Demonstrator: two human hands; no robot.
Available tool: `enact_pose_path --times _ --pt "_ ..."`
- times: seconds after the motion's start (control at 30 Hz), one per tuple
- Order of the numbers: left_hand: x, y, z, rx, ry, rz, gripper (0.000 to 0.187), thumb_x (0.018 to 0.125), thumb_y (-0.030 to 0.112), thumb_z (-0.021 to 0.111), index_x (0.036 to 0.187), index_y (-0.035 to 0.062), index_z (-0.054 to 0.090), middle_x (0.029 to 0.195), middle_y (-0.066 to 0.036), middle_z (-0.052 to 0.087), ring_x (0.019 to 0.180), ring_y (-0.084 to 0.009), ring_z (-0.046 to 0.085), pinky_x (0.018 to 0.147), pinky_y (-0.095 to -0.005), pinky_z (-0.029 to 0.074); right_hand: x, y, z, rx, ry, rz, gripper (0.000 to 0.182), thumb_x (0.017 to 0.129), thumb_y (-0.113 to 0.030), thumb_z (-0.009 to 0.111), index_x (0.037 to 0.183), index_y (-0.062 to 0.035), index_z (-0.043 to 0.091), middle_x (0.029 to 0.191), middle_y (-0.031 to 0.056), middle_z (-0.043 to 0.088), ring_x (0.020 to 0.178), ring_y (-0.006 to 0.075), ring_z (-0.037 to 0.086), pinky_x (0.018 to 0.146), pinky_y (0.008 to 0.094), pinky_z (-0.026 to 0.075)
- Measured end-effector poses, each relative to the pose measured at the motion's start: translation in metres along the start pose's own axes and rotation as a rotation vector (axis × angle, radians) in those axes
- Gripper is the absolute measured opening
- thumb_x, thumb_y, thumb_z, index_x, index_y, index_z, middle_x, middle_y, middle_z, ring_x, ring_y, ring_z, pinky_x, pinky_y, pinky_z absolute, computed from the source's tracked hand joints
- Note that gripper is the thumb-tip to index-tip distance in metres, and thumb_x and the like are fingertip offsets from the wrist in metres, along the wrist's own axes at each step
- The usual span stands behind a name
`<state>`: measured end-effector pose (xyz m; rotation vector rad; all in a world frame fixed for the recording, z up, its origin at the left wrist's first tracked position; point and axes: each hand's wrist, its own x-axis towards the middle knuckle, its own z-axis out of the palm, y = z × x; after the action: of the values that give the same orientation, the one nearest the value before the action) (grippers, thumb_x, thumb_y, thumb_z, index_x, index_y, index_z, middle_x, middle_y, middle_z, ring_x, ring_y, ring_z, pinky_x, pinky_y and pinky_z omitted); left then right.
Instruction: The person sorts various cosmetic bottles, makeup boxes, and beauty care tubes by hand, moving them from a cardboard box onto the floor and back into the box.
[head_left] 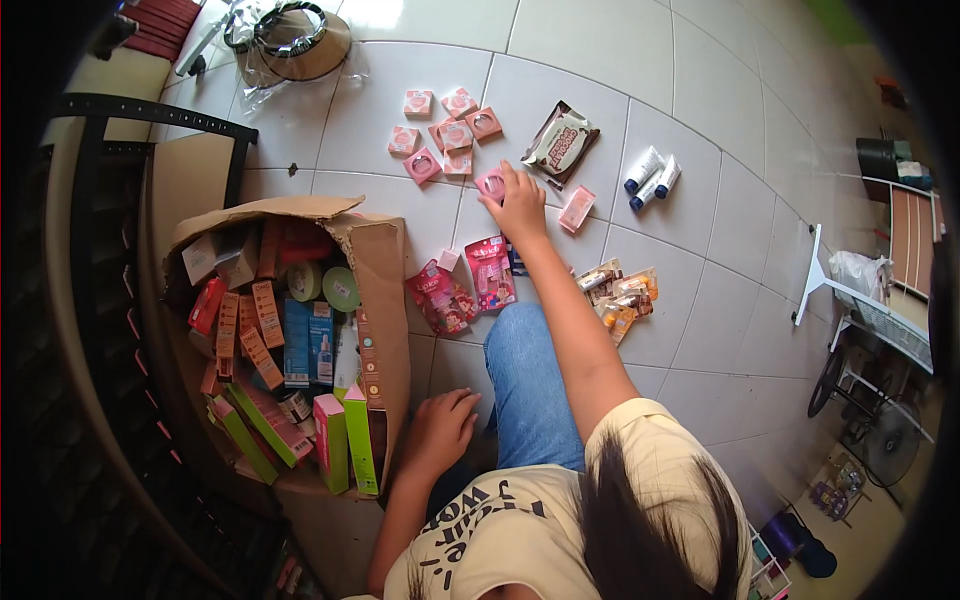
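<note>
My right hand [518, 208] reaches out over the floor, its fingers closed on a small pink box [489, 184] with a round window. Just beyond it sits a loose cluster of similar small pink boxes [456, 134]. A brown and cream packet [562, 144] lies to the right of the cluster, and a single pale pink box [577, 209] is nearer my wrist. My left hand [440, 430] rests low beside the cardboard box [393, 300], fingers stretched out and holding nothing. Two pink Lip Ice pouches [490, 274] lie between my hands.
The cardboard box is crowded with cartons, jars and bottles. White tubes with dark caps [653, 178] and several orange and brown sachets [618, 298] lie on the tiles to the right. A plastic-wrapped visor hat [295, 45] is at upper left; a dark rack [150, 104] flanks the box.
</note>
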<state>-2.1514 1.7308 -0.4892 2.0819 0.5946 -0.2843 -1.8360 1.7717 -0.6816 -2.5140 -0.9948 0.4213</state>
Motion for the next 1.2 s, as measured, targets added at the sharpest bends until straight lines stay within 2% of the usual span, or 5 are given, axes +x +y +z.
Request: enact_pose_path --times 0.1,0.23,0.4,0.93,1.2 --pt "-0.002 0.006 -0.002 0.018 0.005 0.007 0.028 0.084 0.010 0.061 0.111 0.0048 0.063 0.113 -0.013 0.062 0.104 -0.0310 0.059 0.089 -0.0429 0.045 0.005 -0.022 0.003 -0.083 0.313 -0.126 0.078 0.077 -0.048 0.071 0.136 -0.0067 0.042 0.122 0.0135 0.053 0.113 0.0293 0.051 0.094 0.0432 0.039" --pt "-0.002 0.014 -0.009 0.040 -0.011 0.027 0.028 0.085 0.010 0.060 0.112 0.0044 0.062 0.113 -0.013 0.062 0.105 -0.0303 0.058 0.091 -0.0421 0.045 -0.047 -0.046 0.000 0.193 -0.047 -0.335 0.071 0.082 -0.063 0.057 0.126 -0.0070 0.053 0.122 0.0158 0.053 0.106 0.0322 0.056 0.085 0.0441 0.050" --pt "-0.005 0.015 -0.005 0.061 -0.026 0.020 0.030 0.085 0.010 0.060 0.115 0.0064 0.061 0.116 -0.012 0.061 0.107 -0.0308 0.057 0.092 -0.0413 0.044 -0.097 -0.045 0.018 0.152 -0.153 -0.495 0.053 0.078 -0.027 0.070 0.125 -0.0090 0.054 0.114 0.0136 0.056 0.101 0.0312 0.058 0.078 0.0429 0.053" --pt "-0.005 0.021 0.002 0.082 -0.004 0.028 0.029 0.085 0.010 0.060 0.113 0.0042 0.062 0.115 -0.013 0.062 0.104 -0.0313 0.059 0.090 -0.0421 0.045 -0.134 0.085 -0.035 -0.069 -0.019 0.075 0.043 0.071 -0.015 0.071 0.110 -0.0118 0.053 0.110 0.0126 0.052 0.103 0.0334 0.055 0.085 0.0438 0.049" --pt "0.001 0.032 0.006 0.097 -0.035 0.057 0.030 0.083 0.007 0.062 0.113 0.0045 0.062 0.114 -0.013 0.063 0.102 -0.0333 0.059 0.089 -0.0405 0.046 -0.104 0.106 -0.033 -0.003 0.447 0.426 0.053 0.074 -0.032 0.076 0.112 -0.0063 0.049 0.110 0.0174 0.053 0.098 0.0359 0.057 0.084 0.0443 0.048"
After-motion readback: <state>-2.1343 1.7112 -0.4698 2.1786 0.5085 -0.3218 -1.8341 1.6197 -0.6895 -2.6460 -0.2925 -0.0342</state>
